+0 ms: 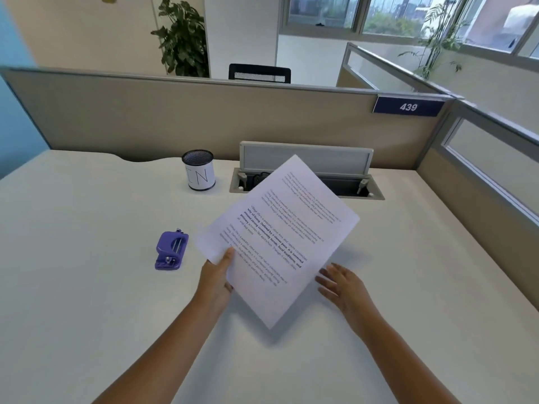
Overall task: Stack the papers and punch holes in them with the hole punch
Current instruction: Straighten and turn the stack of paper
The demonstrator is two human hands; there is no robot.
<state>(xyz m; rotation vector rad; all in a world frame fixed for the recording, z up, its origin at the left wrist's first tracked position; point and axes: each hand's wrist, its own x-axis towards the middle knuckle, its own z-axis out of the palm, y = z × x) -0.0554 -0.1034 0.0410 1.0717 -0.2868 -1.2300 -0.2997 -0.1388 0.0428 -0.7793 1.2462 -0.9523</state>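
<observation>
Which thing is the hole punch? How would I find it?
Start at the wide white desk. Look beside the left hand, which holds the papers. The hole punch lies flat there, small and purple, unlike the tall round pen cup farther back.

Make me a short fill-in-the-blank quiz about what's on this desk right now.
1. The papers are pinched by the ___ hand.
2. The hole punch is coloured ___.
3. The sign on the partition reads ___.
4. The right hand is ___, holding nothing.

Missing words: left; purple; 439; open
</observation>
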